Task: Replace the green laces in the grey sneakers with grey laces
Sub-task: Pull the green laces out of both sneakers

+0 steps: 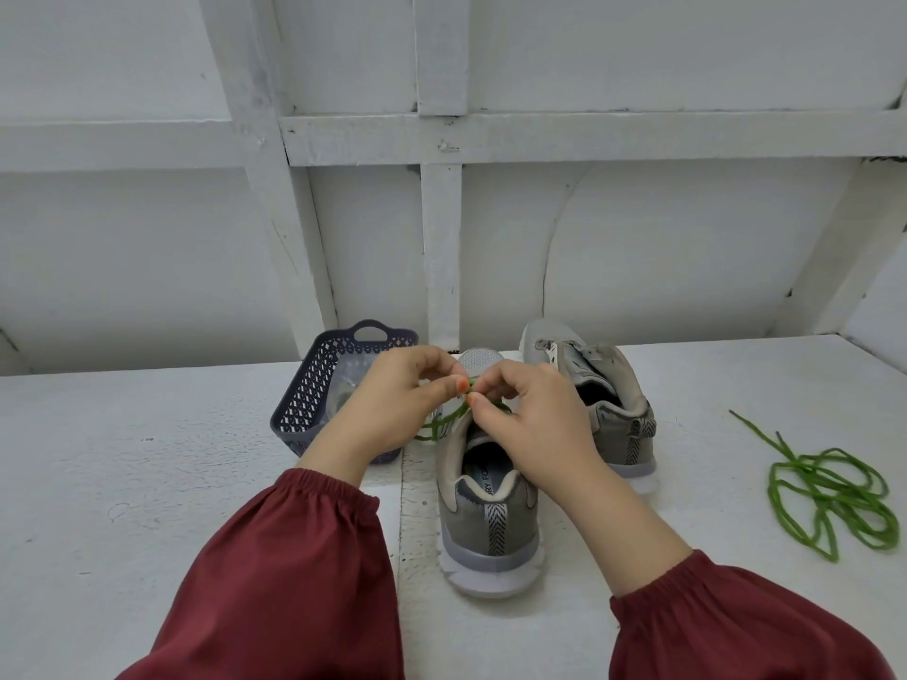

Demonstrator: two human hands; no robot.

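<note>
The person works over the near sneaker point(491, 527), which stands on the white table point(147, 483) with its heel toward them, so both hands have to reach over the collar to get at the eyelets. The left hand point(392, 395) and the right hand point(530, 414) meet above the tongue, each pinching the green lace point(449, 422) between thumb and fingertips. A loop of it trails down the shoe's left side. Gripping at two close points probably lets one hand steady the lace while the other draws it out. The hands hide how many eyelets it runs through.

The far sneaker point(603, 385), just beside it to the right, shows no lace. A loose green lace point(829, 493) lies tangled well apart on the right of the table, seemingly put out of the way. A dark basket point(314, 385) sits just left of the near sneaker. Something clear lies inside it, but whether that holds the grey laces cannot be told. Neither shoe has a grey lace yet.
</note>
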